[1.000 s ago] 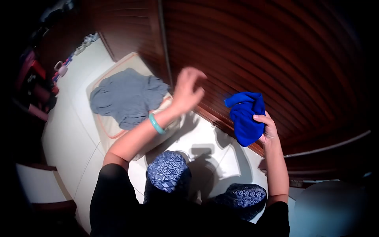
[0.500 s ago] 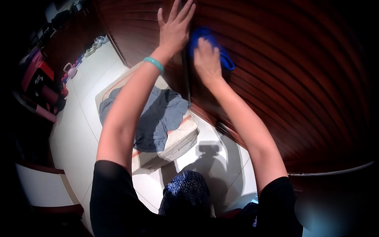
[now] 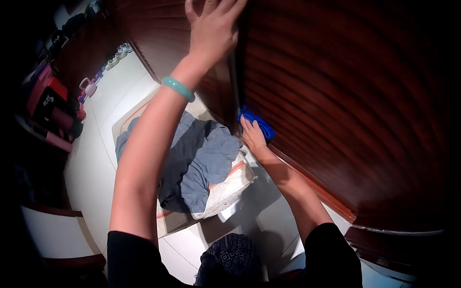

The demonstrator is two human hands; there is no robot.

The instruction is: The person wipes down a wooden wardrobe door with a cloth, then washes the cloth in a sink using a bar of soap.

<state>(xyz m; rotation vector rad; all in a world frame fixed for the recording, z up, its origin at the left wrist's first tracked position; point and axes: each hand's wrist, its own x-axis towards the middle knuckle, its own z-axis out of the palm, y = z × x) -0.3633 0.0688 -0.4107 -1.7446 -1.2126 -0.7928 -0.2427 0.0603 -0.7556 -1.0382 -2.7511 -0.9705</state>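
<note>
My left hand [image 3: 214, 31] has its fingers spread at the top of the view, against the dark slatted wood; a green bangle [image 3: 178, 89] circles that wrist. Lower down, my right hand [image 3: 253, 135] holds a blue cloth [image 3: 262, 126] pressed to the lower part of the dark red-brown wooden panel [image 3: 331, 110]. The cloth is partly hidden under my fingers. Between my arms, a crumpled grey-blue cloth [image 3: 211, 161] is draped over a pale box-like stool or cushion [image 3: 230, 189] with orange stripes.
White floor tiles [image 3: 98, 144] run along the left. Shoes [image 3: 115, 60] and a pink kettlebell-like item [image 3: 88, 87] line the floor at the far left, near dark and red bags [image 3: 56, 89]. A white and brown piece of furniture [image 3: 57, 230] stands at lower left.
My right hand has slid down the panel with the blue cloth, close to its bottom edge. My left hand sits slightly higher in view, still spread on the wood.
</note>
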